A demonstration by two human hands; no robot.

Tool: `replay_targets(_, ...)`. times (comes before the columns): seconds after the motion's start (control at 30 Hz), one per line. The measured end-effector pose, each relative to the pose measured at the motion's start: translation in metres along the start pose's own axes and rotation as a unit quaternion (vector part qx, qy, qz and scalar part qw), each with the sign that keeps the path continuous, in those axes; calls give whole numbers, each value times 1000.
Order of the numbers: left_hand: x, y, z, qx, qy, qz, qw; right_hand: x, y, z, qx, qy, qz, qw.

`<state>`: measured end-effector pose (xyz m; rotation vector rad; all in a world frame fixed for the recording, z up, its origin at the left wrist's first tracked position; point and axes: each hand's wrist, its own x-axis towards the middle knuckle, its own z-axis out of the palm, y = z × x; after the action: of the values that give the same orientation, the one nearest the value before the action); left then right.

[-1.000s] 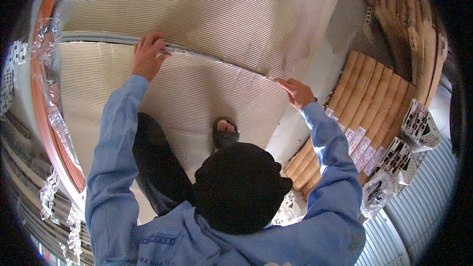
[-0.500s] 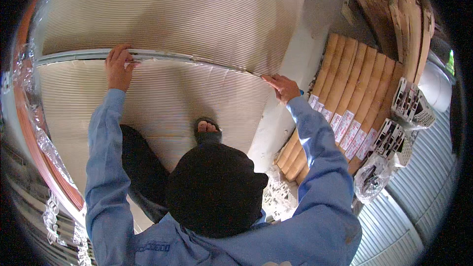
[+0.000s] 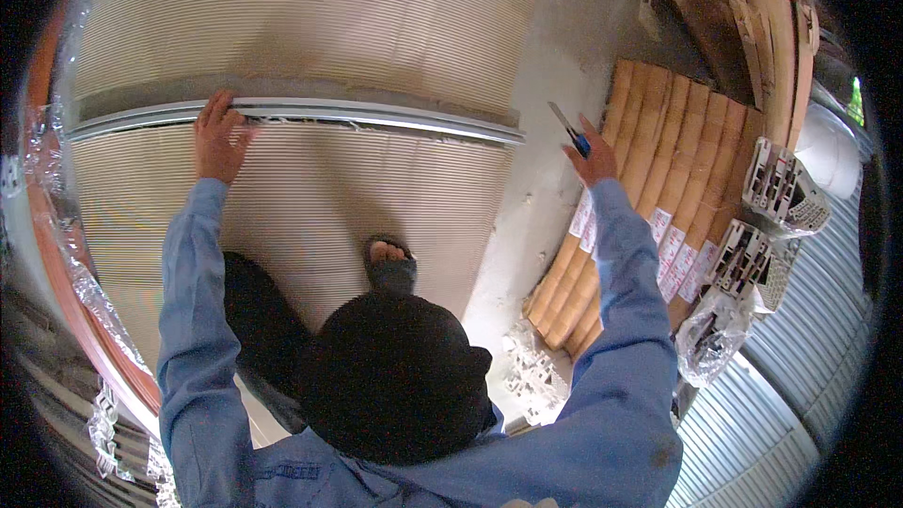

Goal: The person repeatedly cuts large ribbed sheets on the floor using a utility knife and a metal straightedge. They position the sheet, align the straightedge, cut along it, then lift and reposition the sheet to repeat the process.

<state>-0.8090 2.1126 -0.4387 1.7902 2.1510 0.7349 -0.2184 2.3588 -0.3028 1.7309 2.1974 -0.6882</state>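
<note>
A corrugated sheet (image 3: 310,169) is spread on the floor in front of me. Another ribbed piece (image 3: 376,19) lies beyond it, with a grey gap between their edges. A long, straight metal bar (image 3: 395,117) runs across the near sheet's far edge. My left hand (image 3: 221,141) is closed over this bar near its left end, fingers on the far side and thumb on the near side. Out past the bar's right end, my right hand (image 3: 594,162) is lifted, wrapped round a utility knife (image 3: 580,143). Its handle is blue, and the bare blade points up and left.
Long brown cardboard packs (image 3: 649,169) lie side by side at the right, with bent brown boards (image 3: 752,28) above them. Plastic-wrapped white parts (image 3: 738,263) sit beside the packs. A reddish-brown edge (image 3: 103,320) with clear film curves along the left. My sandalled foot (image 3: 390,263) rests on the sheet.
My right hand has moved right, away from the bar's end, and the knife blade now shows. The bar has shifted slightly, and a grey gap has opened between the two ribbed pieces.
</note>
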Motion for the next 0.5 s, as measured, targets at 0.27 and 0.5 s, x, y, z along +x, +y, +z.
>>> replay_targets(0.27, 14, -7, -19, -25, -111, -10, 993, 156, -161, 110, -36, 130, 229, 964)
replay_targets(0.5, 43, 2, -24, 78, -139, -16, 987, 167, -154, 100, 44, 180, 237, 954)
